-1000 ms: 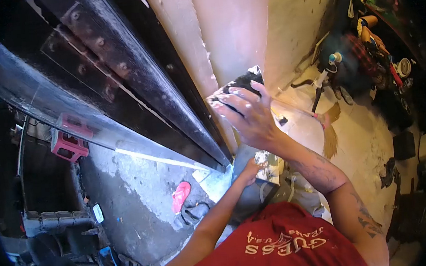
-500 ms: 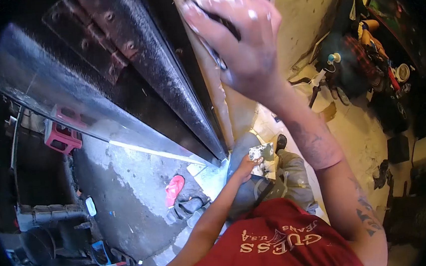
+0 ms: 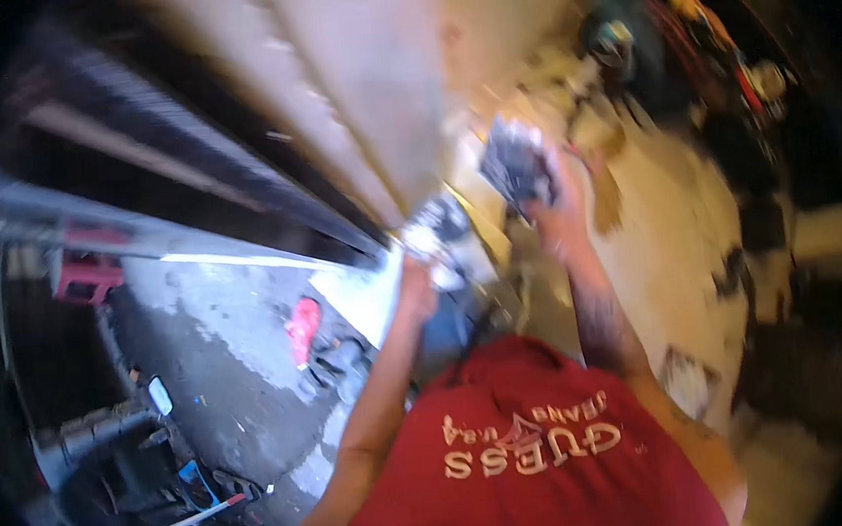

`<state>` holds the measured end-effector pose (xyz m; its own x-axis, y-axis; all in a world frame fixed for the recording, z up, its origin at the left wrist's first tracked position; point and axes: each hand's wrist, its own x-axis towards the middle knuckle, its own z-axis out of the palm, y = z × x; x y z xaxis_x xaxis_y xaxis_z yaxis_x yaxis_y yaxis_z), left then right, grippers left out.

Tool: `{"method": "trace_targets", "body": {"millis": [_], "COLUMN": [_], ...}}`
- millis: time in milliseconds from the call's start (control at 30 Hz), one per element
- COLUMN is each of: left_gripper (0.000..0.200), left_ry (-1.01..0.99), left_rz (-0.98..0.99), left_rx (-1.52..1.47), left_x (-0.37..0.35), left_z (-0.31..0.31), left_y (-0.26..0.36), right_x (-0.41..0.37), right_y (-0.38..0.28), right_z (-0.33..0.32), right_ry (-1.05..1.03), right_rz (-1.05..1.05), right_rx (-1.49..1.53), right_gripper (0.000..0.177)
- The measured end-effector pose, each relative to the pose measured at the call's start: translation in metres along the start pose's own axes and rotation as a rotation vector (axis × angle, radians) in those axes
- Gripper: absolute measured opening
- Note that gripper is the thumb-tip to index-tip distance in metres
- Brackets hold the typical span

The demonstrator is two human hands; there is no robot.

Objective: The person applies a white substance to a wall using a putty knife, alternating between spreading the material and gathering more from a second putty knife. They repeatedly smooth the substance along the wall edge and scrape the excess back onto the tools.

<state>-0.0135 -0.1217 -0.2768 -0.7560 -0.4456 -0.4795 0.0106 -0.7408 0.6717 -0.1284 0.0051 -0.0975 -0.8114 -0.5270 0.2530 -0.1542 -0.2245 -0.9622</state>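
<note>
My left hand grips the near edge of a flat board smeared with white and dark paste, low in front of my body. In my right hand is a flat dark spreader, its face streaked with grey-white. It is held up to the right of the board, apart from it. Both hands are blurred, and the fingers behind the spreader are partly hidden. Beyond the board rises a pale wall edge, beside a dark metal door frame.
On the floor at left lie a pink slipper and dark footwear. A pink plastic stool stands farther left. Dark clutter, including a blue-handled item, fills the lower left. Bags and clothes are piled at upper right.
My right hand has come down from the wall edge with the spreader, nearer the board. My left hand and the board have shifted slightly up and left in view; the whole view has turned.
</note>
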Motion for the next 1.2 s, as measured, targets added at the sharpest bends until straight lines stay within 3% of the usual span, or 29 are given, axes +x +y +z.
{"method": "trace_targets", "body": {"millis": [67, 100, 167, 233, 333, 433, 467, 600, 733, 900, 933, 1033, 1133, 1200], "left_gripper": [0.032, 0.032, 0.031, 0.027, 0.027, 0.027, 0.027, 0.027, 0.021, 0.020, 0.020, 0.020, 0.027, 0.030], "left_ry": [-0.061, -0.104, -0.223, -0.188, -0.261, -0.302, -0.323, -0.344, -0.234, -0.171, -0.123, -0.060, 0.043, 0.090], "left_rz": [0.089, 0.234, 0.254, 0.264, 0.250, 0.200, 0.199, 0.380, 0.433, 0.541, 0.564, 0.455, 0.386, 0.472], "left_rx": [-0.045, -0.015, 0.024, 0.127, -0.007, -0.081, -0.091, 0.102, 0.263, 0.418, 0.540, 0.433, 0.364, 0.373], "left_x": [-0.025, -0.038, -0.053, -0.049, -0.043, -0.059, -0.061, -0.051, -0.037, -0.033, -0.032, -0.019, -0.005, -0.003], "left_z": [0.015, 0.042, 0.078, 0.096, 0.111, 0.127, 0.131, 0.131, 0.114, 0.115, 0.112, 0.092, 0.076, 0.075], "left_y": [0.017, 0.031, 0.045, 0.048, 0.036, 0.041, 0.045, 0.045, 0.033, 0.025, 0.024, 0.009, -0.006, 0.000], "right_x": [-0.016, -0.030, -0.051, -0.057, -0.067, -0.086, -0.098, -0.093, -0.082, -0.079, -0.082, -0.083, -0.076, -0.066], "right_y": [0.014, 0.024, 0.026, 0.033, 0.032, 0.066, 0.080, 0.063, -0.001, 0.022, 0.027, 0.039, 0.037, 0.031], "right_z": [-0.047, -0.060, -0.066, -0.067, -0.064, -0.088, -0.094, -0.119, -0.097, -0.066, -0.062, -0.061, -0.069, -0.075], "right_ry": [0.052, 0.095, 0.109, -0.055, -0.154, -0.344, -0.406, -0.210, -0.243, -0.452, -0.460, -0.537, -0.680, -0.796], "right_rz": [0.085, 0.184, 0.169, 0.118, -0.118, -0.051, -0.157, -0.151, -0.153, -0.291, -0.267, -0.249, -0.054, 0.026], "right_rx": [0.183, 0.366, 0.424, 0.302, -0.204, -0.692, -0.756, -0.621, -0.743, -1.001, -1.023, -1.007, -0.922, -0.831], "right_gripper": [0.076, 0.074, 0.074, 0.069, 0.062, 0.059, 0.060, 0.058, 0.057, 0.052, 0.049, 0.049, 0.049, 0.051]}}
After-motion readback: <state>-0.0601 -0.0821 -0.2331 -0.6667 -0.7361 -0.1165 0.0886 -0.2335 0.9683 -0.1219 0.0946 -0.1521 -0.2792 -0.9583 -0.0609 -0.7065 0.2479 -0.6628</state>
